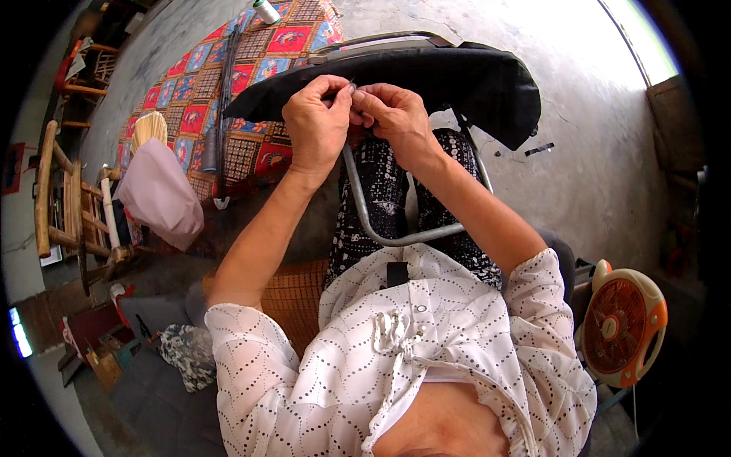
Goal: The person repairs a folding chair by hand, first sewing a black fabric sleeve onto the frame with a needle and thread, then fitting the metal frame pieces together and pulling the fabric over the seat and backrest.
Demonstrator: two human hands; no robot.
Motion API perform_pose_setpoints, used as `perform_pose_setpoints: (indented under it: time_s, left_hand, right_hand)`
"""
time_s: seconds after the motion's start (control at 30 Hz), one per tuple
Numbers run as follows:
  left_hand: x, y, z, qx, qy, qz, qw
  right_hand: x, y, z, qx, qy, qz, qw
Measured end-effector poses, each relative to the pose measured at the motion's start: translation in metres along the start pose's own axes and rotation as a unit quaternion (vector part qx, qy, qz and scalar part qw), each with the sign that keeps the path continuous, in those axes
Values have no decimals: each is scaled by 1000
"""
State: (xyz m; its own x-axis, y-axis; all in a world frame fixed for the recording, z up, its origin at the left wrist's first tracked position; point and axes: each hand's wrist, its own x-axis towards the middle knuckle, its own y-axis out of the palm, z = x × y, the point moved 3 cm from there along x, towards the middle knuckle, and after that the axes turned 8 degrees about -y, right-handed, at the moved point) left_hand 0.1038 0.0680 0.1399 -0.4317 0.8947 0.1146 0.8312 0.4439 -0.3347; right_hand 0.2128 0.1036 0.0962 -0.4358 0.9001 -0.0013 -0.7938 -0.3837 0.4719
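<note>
My left hand point(316, 122) and my right hand point(392, 122) meet at the near edge of black fabric point(487, 91), their thumbs and fingers pinched together around something small and dark that I cannot make out. The fabric stretches across a tubular metal frame point(407, 240), whose lower loop rests over my legs in patterned black trousers. A thin top bar of the frame shows behind the fabric.
A red patterned cloth point(175, 91) at left bears a white spool point(266, 11), long dark rods point(227, 76) and a pink bag point(160, 190). Wooden chairs point(65, 190) stand far left, an orange-and-cream fan point(620, 324) at lower right, small dark pieces point(539, 148) on the concrete floor.
</note>
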Motion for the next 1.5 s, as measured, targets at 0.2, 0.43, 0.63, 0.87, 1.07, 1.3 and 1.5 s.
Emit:
perform_pose_setpoints:
  time_s: [0.2,0.43,0.63,0.87,1.07,1.3,1.5]
  left_hand:
    - [9,-3,9,-126,-61,25,990]
    - [9,-3,14,-220,-129,49,966]
    - [5,-20,6,-243,-157,51,956]
    - [-7,-34,11,-221,-156,87,959]
    - [-11,-41,12,-225,-131,128,957]
    - [-12,-50,4,-183,-103,121,970]
    - [-11,-50,0,-140,-79,109,981]
  right_hand:
    - [9,-1,-8,132,28,16,991]
    - [14,-5,-8,-50,-116,-23,992]
    - [21,-15,-2,-303,-265,-130,906]
    - [26,-5,-11,-154,-160,-175,959]
    - [27,6,-18,21,-99,-162,982]
    - [25,18,-5,213,28,-160,963]
    - [33,12,-6,295,75,-166,938]
